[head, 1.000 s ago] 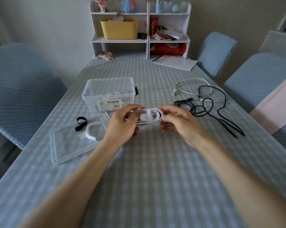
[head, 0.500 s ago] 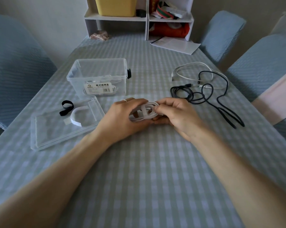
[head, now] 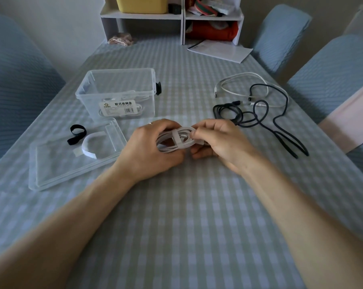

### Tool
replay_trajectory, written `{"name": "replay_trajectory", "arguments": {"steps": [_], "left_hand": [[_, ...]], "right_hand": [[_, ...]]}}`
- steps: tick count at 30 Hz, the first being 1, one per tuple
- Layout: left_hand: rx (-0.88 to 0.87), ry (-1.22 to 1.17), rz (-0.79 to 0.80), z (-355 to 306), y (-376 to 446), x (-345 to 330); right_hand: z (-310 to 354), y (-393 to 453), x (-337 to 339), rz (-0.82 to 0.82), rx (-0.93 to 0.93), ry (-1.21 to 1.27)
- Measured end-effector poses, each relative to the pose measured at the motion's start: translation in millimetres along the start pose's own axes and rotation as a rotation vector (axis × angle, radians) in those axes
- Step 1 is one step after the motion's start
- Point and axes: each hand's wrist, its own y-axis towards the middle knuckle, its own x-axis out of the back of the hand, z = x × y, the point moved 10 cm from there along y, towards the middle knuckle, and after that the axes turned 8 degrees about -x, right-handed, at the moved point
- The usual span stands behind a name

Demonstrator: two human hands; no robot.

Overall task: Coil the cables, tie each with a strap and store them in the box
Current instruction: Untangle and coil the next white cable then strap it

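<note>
Left hand (head: pixel 149 151) and right hand (head: pixel 220 140) both grip the strapped white cable coil (head: pixel 176 138); clear box (head: pixel 118 94) at 11 o'clock.

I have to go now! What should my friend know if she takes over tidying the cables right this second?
Left hand and right hand both hold the coiled white cable, with a white strap wrapped round it.
The clear box is open and already has a white cable inside; its lid lies beside it, with a black strap and a white strap on it.
Left to do: finish this strap, put the coil in the box, then coil the black cable and loose white cable.
</note>
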Motion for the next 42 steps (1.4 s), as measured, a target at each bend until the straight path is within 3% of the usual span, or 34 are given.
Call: {"name": "replay_trajectory", "arguments": {"steps": [4, 9, 20, 25, 28, 33, 42], "left_hand": [[0.169, -0.373, 0.01, 11, 3, -5], [0.407, -0.731, -0.14, 35, -2, -13], [0.531, -0.758, -0.22, 42, -9, -18], [0.501, -0.834, -0.191, 36, -7, -19], [0.389, -0.733, -0.106, 24, -4, -16], [-0.003, -0.035, -0.086, -6, 2, 7], [-0.009, 0.011, -0.079, -11, 2, 4]], "right_hand": [[5, -4, -2, 0.041, 0.069, -0.03], [3, -4, -4, 0.039, 0.086, 0.068], [1, 0, -1, -0.056, 0.074, 0.081], [0, -1, 0, -0.061, 0.042, 0.111], [1, -3, 4, -0.057, 0.03, 0.153], [-2, -2, 3, -0.036, -0.007, 0.181], [2, -4, 5, -0.059, -0.021, 0.043]]}}
